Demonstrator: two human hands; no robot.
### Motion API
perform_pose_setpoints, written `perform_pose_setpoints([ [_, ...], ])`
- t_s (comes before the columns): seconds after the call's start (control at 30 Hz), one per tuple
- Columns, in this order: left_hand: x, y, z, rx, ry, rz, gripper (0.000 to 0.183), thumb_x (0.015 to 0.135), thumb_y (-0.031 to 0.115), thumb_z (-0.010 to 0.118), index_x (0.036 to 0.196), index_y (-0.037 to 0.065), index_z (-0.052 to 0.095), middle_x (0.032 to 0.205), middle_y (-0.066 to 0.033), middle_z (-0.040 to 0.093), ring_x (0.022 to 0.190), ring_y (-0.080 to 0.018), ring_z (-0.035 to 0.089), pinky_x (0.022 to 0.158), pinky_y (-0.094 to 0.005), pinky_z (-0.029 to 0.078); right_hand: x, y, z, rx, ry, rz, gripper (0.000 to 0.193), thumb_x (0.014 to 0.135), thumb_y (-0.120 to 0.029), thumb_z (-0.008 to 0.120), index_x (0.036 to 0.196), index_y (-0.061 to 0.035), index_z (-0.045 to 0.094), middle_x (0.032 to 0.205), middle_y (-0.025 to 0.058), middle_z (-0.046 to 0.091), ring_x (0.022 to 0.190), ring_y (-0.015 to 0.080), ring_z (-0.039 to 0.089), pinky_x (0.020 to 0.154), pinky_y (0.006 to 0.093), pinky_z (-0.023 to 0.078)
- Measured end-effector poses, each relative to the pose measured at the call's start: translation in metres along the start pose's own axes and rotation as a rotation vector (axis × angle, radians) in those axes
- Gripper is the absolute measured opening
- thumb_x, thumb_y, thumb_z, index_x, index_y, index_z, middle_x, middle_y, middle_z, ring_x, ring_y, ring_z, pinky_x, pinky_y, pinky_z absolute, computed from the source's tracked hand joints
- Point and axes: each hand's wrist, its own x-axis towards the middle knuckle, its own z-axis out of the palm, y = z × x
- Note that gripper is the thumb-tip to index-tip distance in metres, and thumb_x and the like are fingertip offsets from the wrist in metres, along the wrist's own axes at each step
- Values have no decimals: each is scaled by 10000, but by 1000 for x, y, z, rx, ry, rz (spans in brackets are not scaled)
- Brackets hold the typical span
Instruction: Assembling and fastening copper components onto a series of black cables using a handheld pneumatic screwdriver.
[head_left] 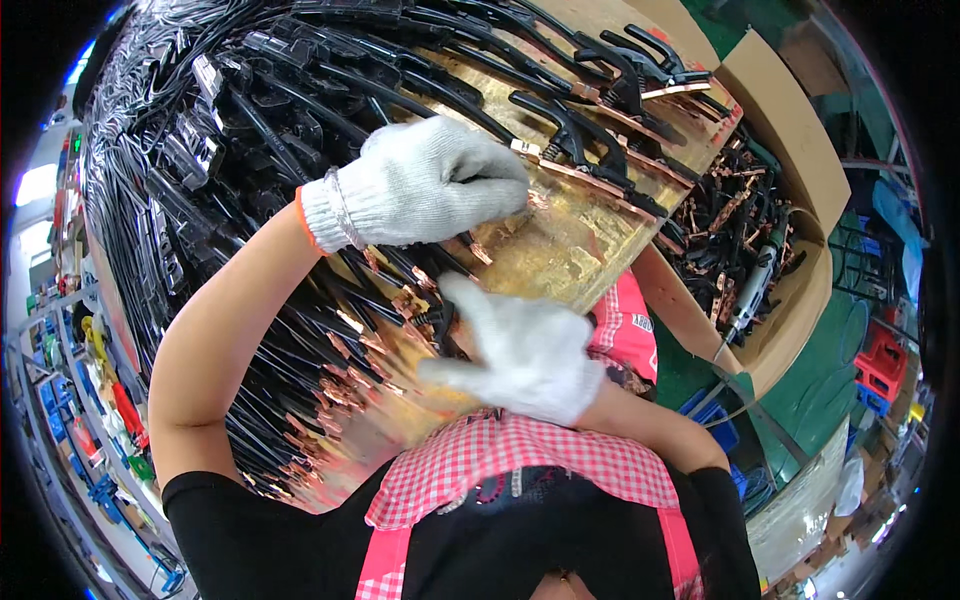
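Observation:
My left hand (430, 185), in a white knit glove with an orange cuff, is closed above the wooden bench top (570, 235). Whatever its curled fingers may hold is hidden. Nearer to me, my gloved right hand (530, 350) is slightly blurred, its thumb and forefinger spread apart. Those fingers reach toward copper-tipped black cables (345, 385), which lie in a dense row along the bench's left and near side. Beyond my left hand, several black clamps with copper jaws (580, 140), resembling welding electrode holders, rest along the far right of the bench.
Black cable bundles (250, 110) are heaped across the far left. Right of the bench, an open cardboard box (795, 335) holds many clamps with copper parts. A grey-green power screwdriver (757, 285) lies over them. A red crate (882, 360) stands on the green floor further right.

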Motion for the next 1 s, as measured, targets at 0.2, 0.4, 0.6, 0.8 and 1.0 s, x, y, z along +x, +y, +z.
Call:
perform_pose_setpoints([
  [0.2, 2, -4, 8, 202, 32, 83, 291, 932, 350, 674, 1103, 129, 755, 950, -87, 744, 856, -188, 709, 806, -306, 551, 2, -9, 18, -212, 80, -52, 712, 888, -356, 699, 1468, -62, 410, 832, 169, 691, 650, 320, 700, 551, 450, 536],
  [0.4, -1, -9, 10, 225, 42, 65, 313, 947, 376, 634, 1115, 140, 752, 985, -92, 750, 891, -223, 720, 818, -327, 556, -47, 33, -33, 669, -143, 117, 603, 905, -132, 703, 1452, -32, 471, 974, 128, 721, 894, 223, 719, 778, 330, 554],
  [0.6, -1, 6, 4, 63, 26, -83, 297, 956, 298, 656, 1135, 78, 743, 896, -48, 739, 807, -101, 664, 763, -260, 543, -53, 29, -50, 707, 62, 263, 430, 993, -208, 600, 1381, -38, 526, 1053, 152, 702, 968, 230, 695, 842, 359, 533],
  [0.8, -2, 5, 0, -32, 25, -6, 285, 967, 249, 652, 1142, 42, 740, 859, -42, 732, 798, -65, 634, 750, -240, 530, -27, 50, -52, -139, 463, 70, 354, 909, -295, 680, 1217, -126, 637, 1023, 111, 673, 925, 330, 675, 804, 434, 536],
  [1.0, -5, 19, 0, 10, 62, -27, 262, 946, 258, 681, 1112, 70, 758, 850, -50, 739, 781, -68, 650, 745, -257, 533, -4, 52, -49, -190, 528, -51, 400, 847, -214, 740, 1220, -119, 629, 1103, 102, 645, 1015, 312, 641, 834, 431, 532],
])
